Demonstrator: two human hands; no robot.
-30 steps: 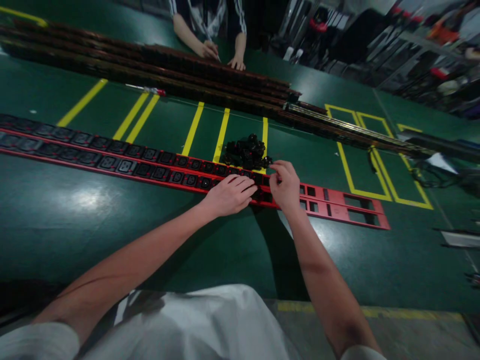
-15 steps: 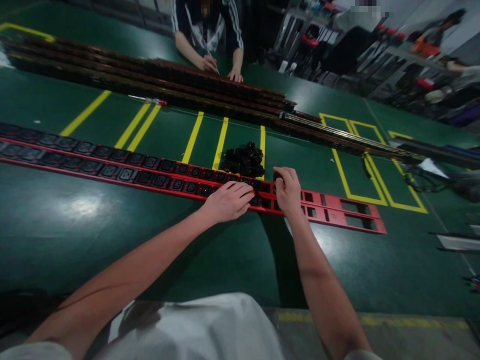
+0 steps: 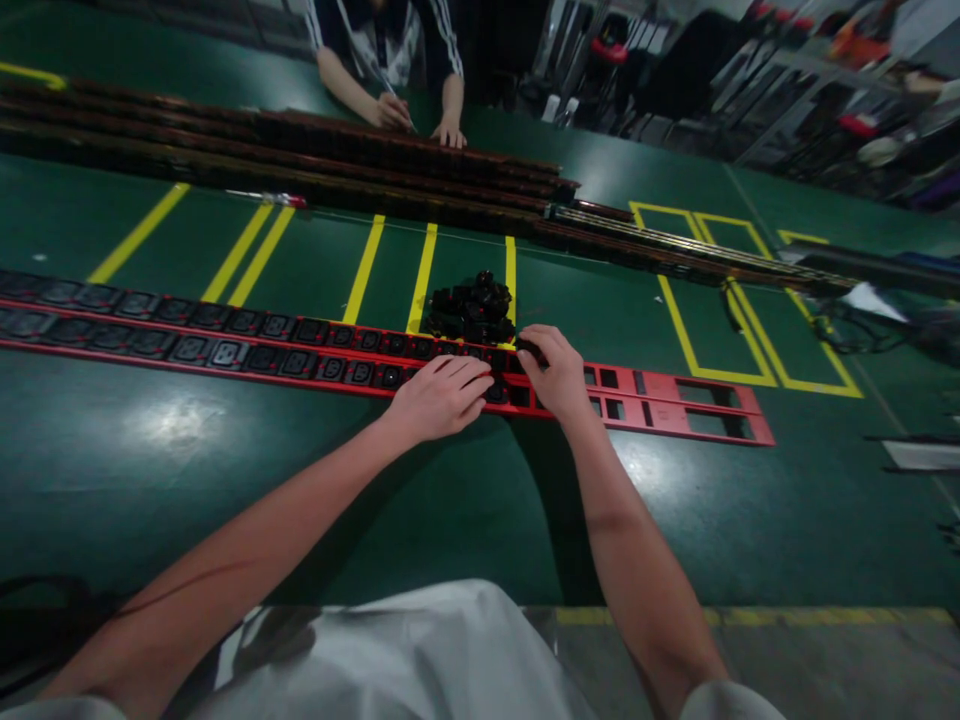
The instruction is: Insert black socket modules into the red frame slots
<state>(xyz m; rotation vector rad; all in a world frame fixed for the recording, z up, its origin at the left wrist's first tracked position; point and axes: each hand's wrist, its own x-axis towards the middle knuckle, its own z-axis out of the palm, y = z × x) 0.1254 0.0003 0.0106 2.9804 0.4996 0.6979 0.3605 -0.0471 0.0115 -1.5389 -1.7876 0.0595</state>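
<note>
A long red metal strip (image 3: 660,405) lies across the green table, with two rows of black power sockets (image 3: 330,370) set into its openings toward the left. My left hand (image 3: 442,397) lies over the sockets, fingers stretched flat on the strip and covering part of both rows. Just to its right, my right hand (image 3: 553,370) pinches a black socket, mostly hidden by the fingers, above the strip's upper row. Beyond the strip's far edge sits a small pile of loose black sockets (image 3: 472,308).
Long dark metal profiles (image 3: 337,165) are stacked across the table's far part. A red-handled screwdriver (image 3: 289,201) lies in front of them. Across the table, a person's hands (image 3: 394,110) rest on the top, one holding a pen-like tool. Yellow tape lines (image 3: 364,270) mark the surface.
My right hand has shifted left along the strip, closer to my left hand, with the black socket in its fingers. The left hand stays over the same sockets. The view has shifted slightly.
</note>
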